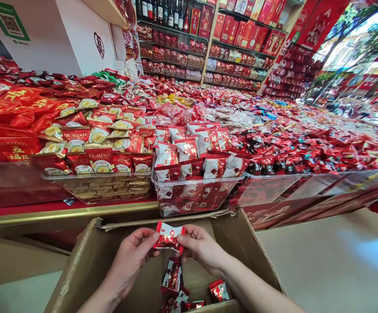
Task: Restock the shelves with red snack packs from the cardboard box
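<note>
A small red and white wrapped candy [169,236] is stretched level between my two hands. My left hand [133,254] pinches its left end, and my right hand [202,248] grips the right end with thumb and fingers. Both hands are over an open cardboard box [260,252]. On the bottom of that box lie several similar packets [172,274], with another one [219,290] apart from them at the right. Just beyond the box stands a clear plastic bin [195,198], filled with red and white packets [189,148] in upright rows.
Left of the bin, durian packets [99,158] fill another clear container. Red candies [306,148] in clear bins stretch off to the right. A gold-edged counter ledge [68,219] runs behind the box. Stocked shelves [175,52] and a white panel [45,34] stand farther back.
</note>
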A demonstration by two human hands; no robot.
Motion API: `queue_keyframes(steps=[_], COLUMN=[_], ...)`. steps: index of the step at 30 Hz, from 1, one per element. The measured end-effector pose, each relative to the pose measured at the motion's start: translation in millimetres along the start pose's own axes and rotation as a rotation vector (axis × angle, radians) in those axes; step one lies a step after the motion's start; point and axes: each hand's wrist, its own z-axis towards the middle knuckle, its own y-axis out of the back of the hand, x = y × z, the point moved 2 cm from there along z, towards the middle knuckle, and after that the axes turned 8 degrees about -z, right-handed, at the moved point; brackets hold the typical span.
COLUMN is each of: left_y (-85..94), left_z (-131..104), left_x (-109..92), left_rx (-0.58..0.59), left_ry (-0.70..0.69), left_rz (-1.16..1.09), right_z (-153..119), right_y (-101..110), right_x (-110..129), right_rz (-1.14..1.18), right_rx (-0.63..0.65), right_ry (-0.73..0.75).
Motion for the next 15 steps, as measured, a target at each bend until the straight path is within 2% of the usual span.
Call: queue_keyframes(steps=[4, 6, 9, 15], left_y=[-6.5, -11.1, -14.2, -7.5], left_z=[-3, -4, -4, -3], left_x=[2, 4, 5, 18], left_rx=[0.111, 0.159, 0.171, 0.220], left_ry=[0.021, 0.045, 0.078, 0.041], left_rz=[0.104, 0.153, 0.195, 0.291], right_z=[2, 2, 2, 3], right_y=[6, 7, 8, 4], right_x=[1, 2, 2, -3], right_rz=[-0.024, -0.062, -0.125, -0.274], right_rx=[-0.150, -0.162, -0.164, -0.154], right_ry=[-0.003, 0.016, 0.039, 0.035])
